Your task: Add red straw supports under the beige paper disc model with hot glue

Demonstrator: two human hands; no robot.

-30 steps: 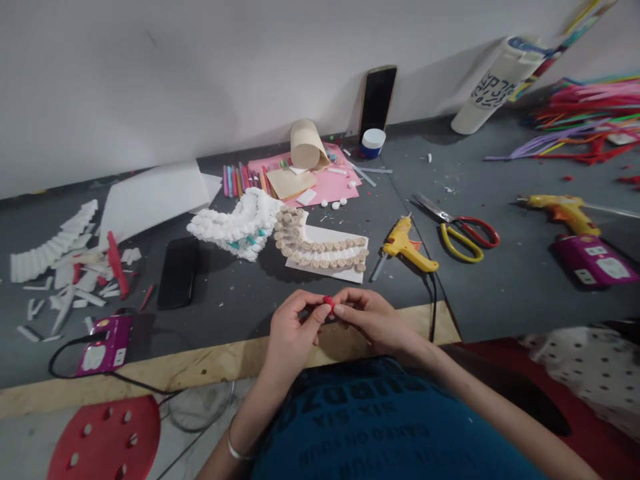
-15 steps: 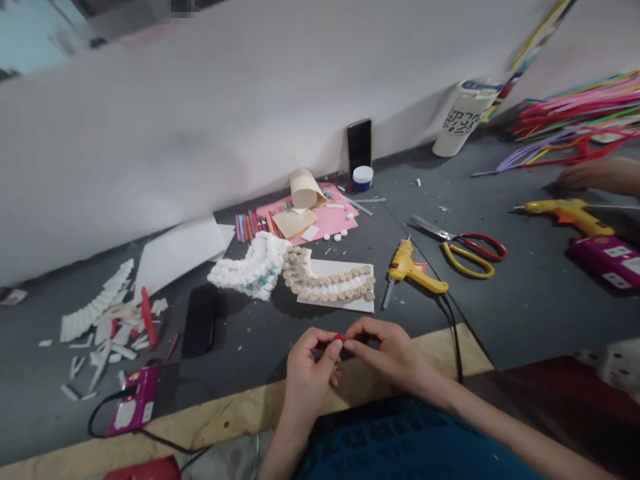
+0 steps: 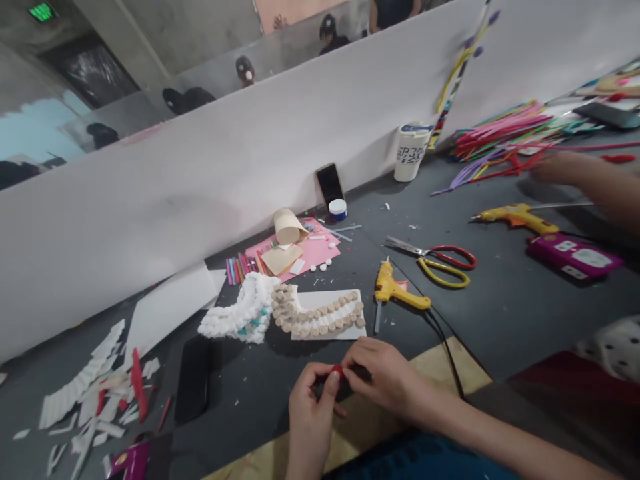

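Between the fingertips of both hands is a small red piece (image 3: 337, 370), too small to name its kind. My left hand (image 3: 313, 407) pinches it between thumb and forefinger. From the right, my right hand (image 3: 383, 373) pinches at its other side. Just beyond the hands lies a white card (image 3: 327, 331) bearing rows of small beige discs (image 3: 320, 320). Touching its left end is a fluffy white piece (image 3: 240, 313) with teal bits. A yellow glue gun (image 3: 400, 290) rests to the right of the card.
Scissors (image 3: 435, 260) lie beyond the glue gun, whose cord runs to the table edge. A black phone (image 3: 193, 380) and white and red scraps (image 3: 107, 400) are at left. At right, another person's arm (image 3: 590, 183) reaches over a second glue gun (image 3: 520, 217) and pipe cleaners (image 3: 510, 140).
My view has tilted up, so more of the room behind the partition shows. Both hands still hold the red piece. The other person's arm reaches further in from the right.
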